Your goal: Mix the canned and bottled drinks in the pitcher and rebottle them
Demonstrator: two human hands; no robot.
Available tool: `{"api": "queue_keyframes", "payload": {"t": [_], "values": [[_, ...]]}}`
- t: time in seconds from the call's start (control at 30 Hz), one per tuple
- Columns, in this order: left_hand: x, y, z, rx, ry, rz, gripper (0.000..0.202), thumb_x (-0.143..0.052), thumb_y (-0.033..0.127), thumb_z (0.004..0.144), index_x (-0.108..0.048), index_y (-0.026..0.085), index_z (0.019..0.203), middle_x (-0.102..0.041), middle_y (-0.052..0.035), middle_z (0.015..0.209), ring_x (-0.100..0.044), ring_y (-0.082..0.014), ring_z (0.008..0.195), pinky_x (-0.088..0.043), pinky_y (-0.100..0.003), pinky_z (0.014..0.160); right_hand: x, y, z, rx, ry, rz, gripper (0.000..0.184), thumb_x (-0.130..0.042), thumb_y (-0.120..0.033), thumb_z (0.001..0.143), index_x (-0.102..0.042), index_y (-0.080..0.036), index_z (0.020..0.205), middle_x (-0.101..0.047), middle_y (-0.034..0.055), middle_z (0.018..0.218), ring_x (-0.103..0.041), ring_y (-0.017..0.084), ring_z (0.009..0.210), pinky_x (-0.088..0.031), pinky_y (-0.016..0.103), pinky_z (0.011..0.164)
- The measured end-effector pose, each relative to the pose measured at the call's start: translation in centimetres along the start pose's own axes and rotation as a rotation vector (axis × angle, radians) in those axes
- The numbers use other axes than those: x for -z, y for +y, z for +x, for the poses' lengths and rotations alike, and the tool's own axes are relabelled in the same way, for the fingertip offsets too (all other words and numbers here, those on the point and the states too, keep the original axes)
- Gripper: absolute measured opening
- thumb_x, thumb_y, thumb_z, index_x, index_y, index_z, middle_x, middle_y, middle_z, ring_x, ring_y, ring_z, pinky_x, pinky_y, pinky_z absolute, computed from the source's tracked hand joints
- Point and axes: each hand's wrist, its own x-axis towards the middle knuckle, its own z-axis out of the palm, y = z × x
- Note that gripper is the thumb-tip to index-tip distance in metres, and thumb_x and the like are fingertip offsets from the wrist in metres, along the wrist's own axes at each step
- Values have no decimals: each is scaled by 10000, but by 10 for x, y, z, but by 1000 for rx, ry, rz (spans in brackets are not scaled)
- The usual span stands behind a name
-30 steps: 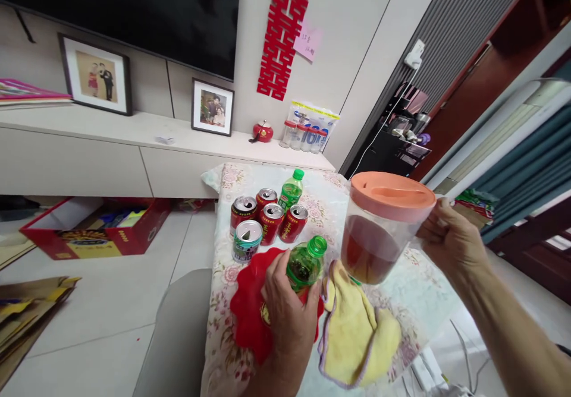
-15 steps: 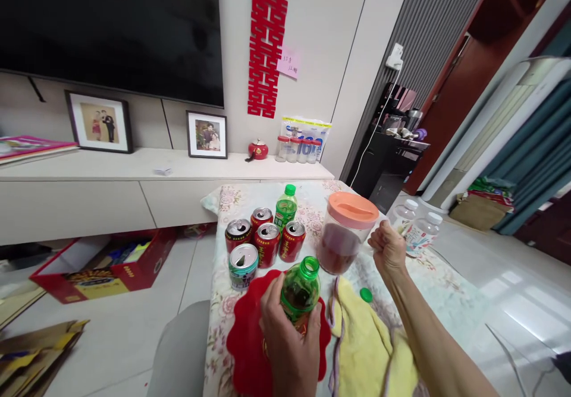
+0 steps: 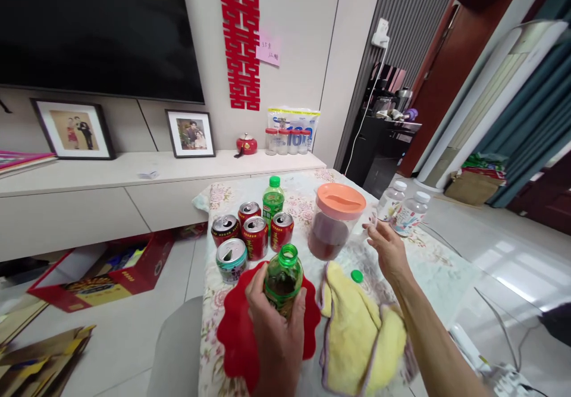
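My left hand (image 3: 279,331) is wrapped round an uncapped green plastic bottle (image 3: 284,278) with dark liquid in it, held over a red scalloped mat (image 3: 238,337). Beyond it stands a clear pitcher (image 3: 329,230) with an orange lid and reddish-brown liquid inside. Just right of the pitcher's handle is my right hand (image 3: 389,248), fingers loosely apart and nothing held in them. A green bottle cap (image 3: 357,276) lies on the tablecloth, beside a crumpled yellow towel (image 3: 352,331).
Several opened red cans (image 3: 255,239), a teal-topped can (image 3: 232,260) and a capped green bottle (image 3: 273,198) stand together left of the pitcher. Two clear bottles with white caps (image 3: 409,214) stand at the table's right. A low white cabinet (image 3: 178,174) runs behind.
My right hand has loosened from its closed grip at the pitcher's handle and its fingers have opened. The left hand still holds the bottle. The view has shifted to the right.
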Motion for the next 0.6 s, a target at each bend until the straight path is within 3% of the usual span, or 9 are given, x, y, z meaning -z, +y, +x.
{"api": "queue_keyframes", "payload": {"t": [0.13, 0.27, 0.43, 0.6], "values": [[-1, 3, 1, 10, -5, -25, 724, -747, 484, 890, -431, 218, 1484, -614, -177, 1369, -679, -342, 1211, -614, -497, 980, 22, 15, -39, -70, -28, -254, 437, -807, -475, 792, -752, -154, 1084, -754, 68, 950, -696, 225, 827, -560, 376, 754], [1, 5, -1, 30, -36, -24, 706, -733, 438, 914, -409, 221, 1503, -605, -186, 1399, -695, -329, 1197, -645, -462, 914, 25, 24, -63, -39, -162, -476, 442, -807, -452, 641, -804, -195, 1001, -741, 60, 870, -661, 241, 740, -530, 411, 758], [0, 8, -3, 15, -4, -2, 636, -714, 398, 935, -437, 218, 1479, -626, -180, 1389, -708, -311, 1194, -634, -455, 960, 21, 28, -64, 76, -300, -609, 374, -668, -438, 687, -820, -217, 948, -688, 79, 879, -670, 280, 821, -515, 437, 809], [0, 11, -4, 29, -7, 10, 624, -708, 366, 933, -436, 220, 1475, -605, -187, 1425, -672, -318, 1271, -604, -479, 1032, 18, 9, -68, 141, -294, -679, 371, -644, -506, 768, -765, -203, 945, -728, 130, 951, -679, 315, 833, -514, 477, 816]]}}
